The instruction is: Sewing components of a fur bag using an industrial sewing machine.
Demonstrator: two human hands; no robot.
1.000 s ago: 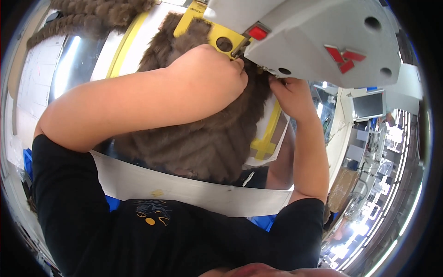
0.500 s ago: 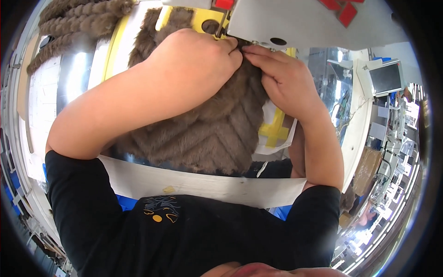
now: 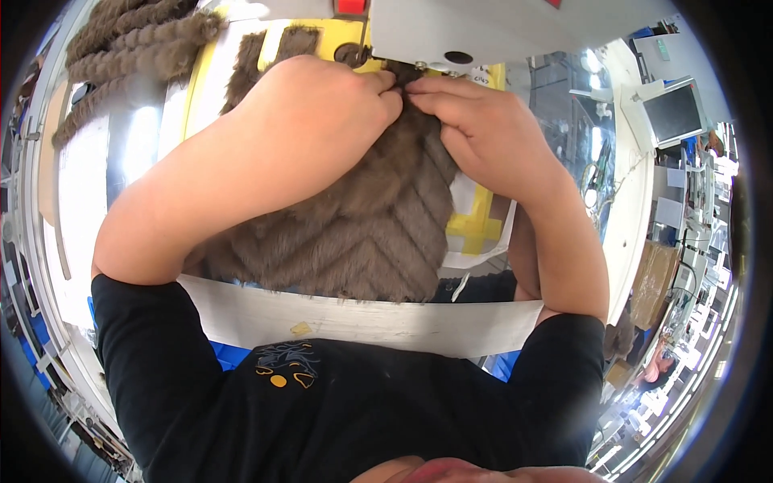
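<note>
A large piece of brown fur (image 3: 378,241) with chevron-like ridges lies over the work table and hangs toward its near edge. My left hand (image 3: 342,101) pinches the fur's far edge, its fingers curled down close to the sewing machine (image 3: 483,32). Just right of it, my right hand (image 3: 475,121) presses its thumb and fingertips together on the same edge. Both sets of fingertips nearly meet beneath the machine's head. The needle area and the fur's exact edge between the fingers are mostly hidden.
Several rolled brown fur strips (image 3: 145,48) lie at the far left. Yellow tape (image 3: 475,225) marks the table beside the fur. A small screen (image 3: 675,111) stands at the right, near scissors (image 3: 594,173). The table's white front edge (image 3: 362,322) runs before my body.
The view has shifted slightly, so the machine, table and hands all sit a little differently in the picture. Both hands keep their hold on the fur near the machine.
</note>
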